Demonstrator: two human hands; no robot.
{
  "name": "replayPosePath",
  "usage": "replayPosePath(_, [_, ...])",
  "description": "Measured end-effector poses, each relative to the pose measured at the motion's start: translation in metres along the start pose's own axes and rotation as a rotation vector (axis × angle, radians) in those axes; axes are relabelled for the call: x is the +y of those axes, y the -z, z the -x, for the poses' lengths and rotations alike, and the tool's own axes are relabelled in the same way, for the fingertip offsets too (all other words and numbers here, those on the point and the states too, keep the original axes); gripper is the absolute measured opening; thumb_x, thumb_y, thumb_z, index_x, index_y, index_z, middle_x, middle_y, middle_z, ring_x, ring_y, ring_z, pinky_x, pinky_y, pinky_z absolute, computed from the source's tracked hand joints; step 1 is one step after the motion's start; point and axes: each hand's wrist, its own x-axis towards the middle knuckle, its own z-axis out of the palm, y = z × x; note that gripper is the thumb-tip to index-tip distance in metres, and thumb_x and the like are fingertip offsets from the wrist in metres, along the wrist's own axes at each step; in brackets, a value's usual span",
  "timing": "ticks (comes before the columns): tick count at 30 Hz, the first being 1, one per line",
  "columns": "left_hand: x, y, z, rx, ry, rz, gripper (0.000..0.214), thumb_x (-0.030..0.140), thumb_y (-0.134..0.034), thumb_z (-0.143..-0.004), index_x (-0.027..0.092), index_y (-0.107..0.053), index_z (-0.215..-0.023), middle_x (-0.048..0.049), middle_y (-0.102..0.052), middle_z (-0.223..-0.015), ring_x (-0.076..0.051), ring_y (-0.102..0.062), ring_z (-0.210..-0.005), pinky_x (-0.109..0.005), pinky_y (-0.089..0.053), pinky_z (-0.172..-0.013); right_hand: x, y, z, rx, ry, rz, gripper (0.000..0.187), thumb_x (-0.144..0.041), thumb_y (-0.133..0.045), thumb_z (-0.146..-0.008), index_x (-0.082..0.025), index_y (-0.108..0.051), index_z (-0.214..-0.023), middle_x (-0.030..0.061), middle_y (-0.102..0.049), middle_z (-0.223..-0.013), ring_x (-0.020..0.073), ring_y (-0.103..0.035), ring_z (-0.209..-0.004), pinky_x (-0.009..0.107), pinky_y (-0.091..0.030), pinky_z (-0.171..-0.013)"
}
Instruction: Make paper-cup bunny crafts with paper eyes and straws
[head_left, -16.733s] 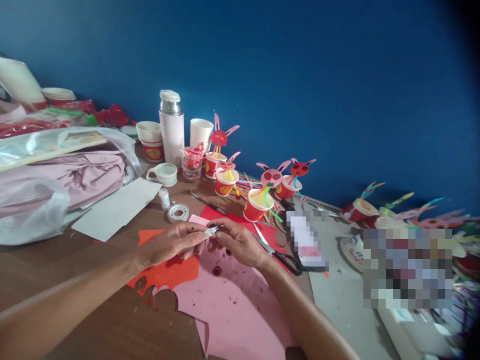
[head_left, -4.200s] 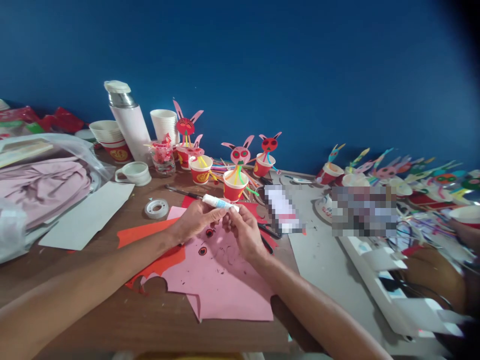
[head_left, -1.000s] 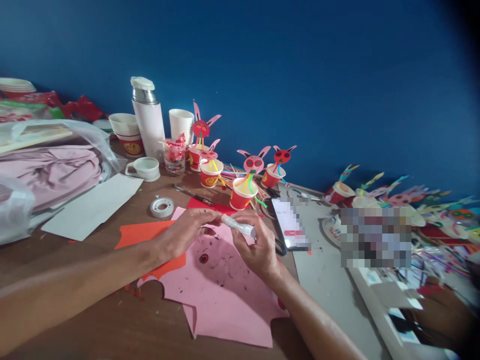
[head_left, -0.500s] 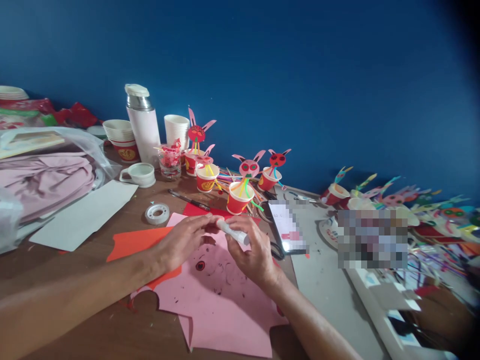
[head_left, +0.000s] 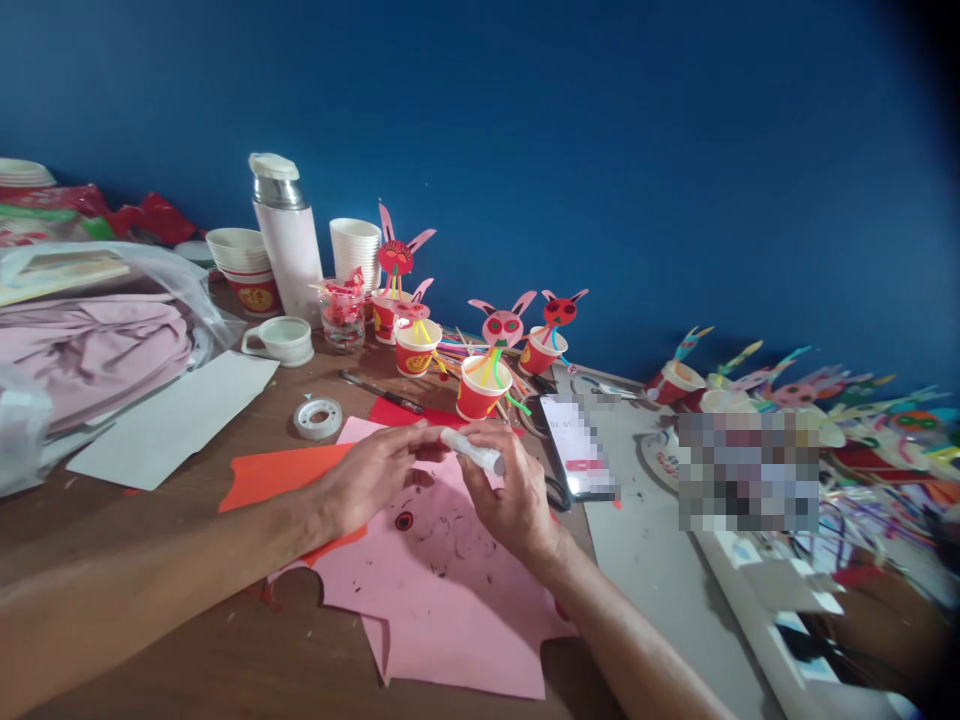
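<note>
Head view: a person's right hand [head_left: 512, 490] is gripping a small white tube [head_left: 474, 450], thumb below and fingers curling over it, with the tube slanting and its narrow end pointing toward the left hand [head_left: 375, 480]. The left hand's fingers are bending inward in a narrow curve, the index fingertip meeting the tube's end; whether they are pinching something small there, I cannot tell. Both hands are hovering above a pink sheet [head_left: 465, 640] with cut edges and dark ink marks, where one loose red-and-black disc [head_left: 404, 521] is lying flat, seemingly one piece not yet fixed to anything. An orange sheet [head_left: 281, 472] is poking out beneath the left wrist. Beyond the fingers, four rabbit-eared cup figures [head_left: 504, 328] are standing, and judging by their ears and faces they are looking largely finished, though one face is tilting too far to read. So the work is appearing well advanced, with the small parts being in hand. Farther out, a tape roll [head_left: 317, 418] and a pen [head_left: 382, 392] are lying left of the figures, and a phone [head_left: 571, 450] is bounding the right hand's side. Most room for moving is showing at lower left, where brown tabletop [head_left: 187, 640] is stretching out with a few scraps, and on the grey surface [head_left: 649, 590] at right, running between the phone and a long white strip [head_left: 731, 590]. Toward the back, the cups are crowding the space before the blue wall [head_left: 525, 150].
</note>
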Motion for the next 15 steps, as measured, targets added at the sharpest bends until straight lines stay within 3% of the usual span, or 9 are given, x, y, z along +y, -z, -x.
replayPosePath(6, [0.0012, -0.0022, 0.0008, -0.001, 0.01, 0.05, 0.02, 0.026, -0.055, -0.081, 0.019, -0.072, -0.09, -0.0058, -0.066, -0.101, -0.02, -0.05, -0.095, -0.031, -0.039, -0.074, 0.0005, -0.0001, -0.0028, 0.045, 0.036, 0.048, 0.018, -0.017, -0.056, -0.087, -0.022, -0.05, -0.103, 0.0083, -0.063, -0.099, 0.0185, -0.062, -0.093, 0.033, -0.052, -0.078])
replayPosePath(15, [-0.0044, 0.0014, -0.0027, -0.008, 0.103, 0.244, 0.026, 0.024, -0.047, -0.089, 0.013, -0.071, -0.091, -0.0069, -0.066, -0.101, -0.021, -0.049, -0.099, -0.031, -0.038, -0.073, 0.0028, -0.0026, 0.0006, 0.037, 0.023, 0.043, 0.014, -0.017, -0.056, -0.087, -0.02, -0.051, -0.1, 0.0081, -0.062, -0.097, 0.0175, -0.061, -0.091, 0.031, -0.052, -0.076])
